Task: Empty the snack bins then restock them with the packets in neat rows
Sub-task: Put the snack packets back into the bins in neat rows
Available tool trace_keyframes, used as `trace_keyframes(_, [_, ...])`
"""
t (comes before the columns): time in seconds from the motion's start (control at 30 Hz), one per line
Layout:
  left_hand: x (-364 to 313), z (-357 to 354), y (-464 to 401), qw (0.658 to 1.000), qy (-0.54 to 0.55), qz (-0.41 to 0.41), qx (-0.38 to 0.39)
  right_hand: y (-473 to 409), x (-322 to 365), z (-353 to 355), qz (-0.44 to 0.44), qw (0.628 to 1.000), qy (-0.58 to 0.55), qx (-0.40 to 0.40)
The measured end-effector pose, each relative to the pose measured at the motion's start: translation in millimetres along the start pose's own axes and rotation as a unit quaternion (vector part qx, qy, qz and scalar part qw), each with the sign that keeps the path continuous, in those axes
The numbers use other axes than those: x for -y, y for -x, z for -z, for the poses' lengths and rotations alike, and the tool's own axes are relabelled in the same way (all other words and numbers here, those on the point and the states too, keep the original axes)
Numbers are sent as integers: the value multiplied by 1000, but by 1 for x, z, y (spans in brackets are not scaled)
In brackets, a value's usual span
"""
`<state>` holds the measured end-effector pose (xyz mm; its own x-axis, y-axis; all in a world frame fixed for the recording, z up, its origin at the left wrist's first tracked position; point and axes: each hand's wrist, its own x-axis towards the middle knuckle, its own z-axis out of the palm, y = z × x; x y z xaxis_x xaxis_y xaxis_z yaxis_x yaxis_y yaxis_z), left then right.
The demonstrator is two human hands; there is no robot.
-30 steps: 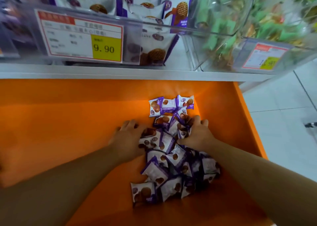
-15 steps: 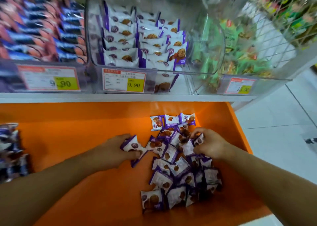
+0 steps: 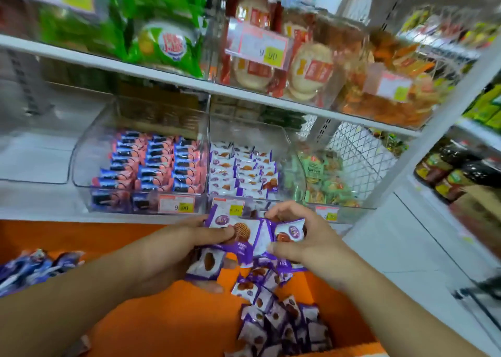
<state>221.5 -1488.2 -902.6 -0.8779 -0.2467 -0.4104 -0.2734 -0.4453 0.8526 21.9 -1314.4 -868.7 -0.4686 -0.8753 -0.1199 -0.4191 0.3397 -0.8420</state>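
both hands raised just in front of the clear bins, each w/ purple-white packets. left hand (image 3: pixel 173 251) grips a bunch: thumb pressed on the top packet (image 3: pixel 238 233), fingers curled under, one more packet (image 3: pixel 207 263) hanging below the grip. right hand (image 3: pixel 306 237) curled round another packet (image 3: pixel 288 233), thumb under it, fingers arched over the top; it touches the left's bunch. directly below the grips, loose pile of packets (image 3: pixel 279 321) on the orange shelf (image 3: pixel 151 316). just beyond the grips, purple bin (image 3: pixel 241 172) w/ packets in rows; blue-pink bin (image 3: pixel 151 167) to its left.
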Motion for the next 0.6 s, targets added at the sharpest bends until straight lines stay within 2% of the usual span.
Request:
trace_keyframes(0.13, [-13,6,27,996,37,-27,72,11,46,-29,30,998,-53,-25])
trace_keyframes(0.3, [-21,15,26,995,63,-68,48,-6,54,-41,32,989,-145,-28])
trace_keyframes(0.37, [-27,22,19,994,65,-89,-6,-24,46,-37,17,985,-164,-48])
trace_keyframes(0.5, [-42,43,-1,984,51,-113,-130,-86,38,-28,10,991,-56,-124])
trace_keyframes(0.6, [-48,60,-14,974,53,-117,-187,-142,33,-35,6,986,-77,-145])
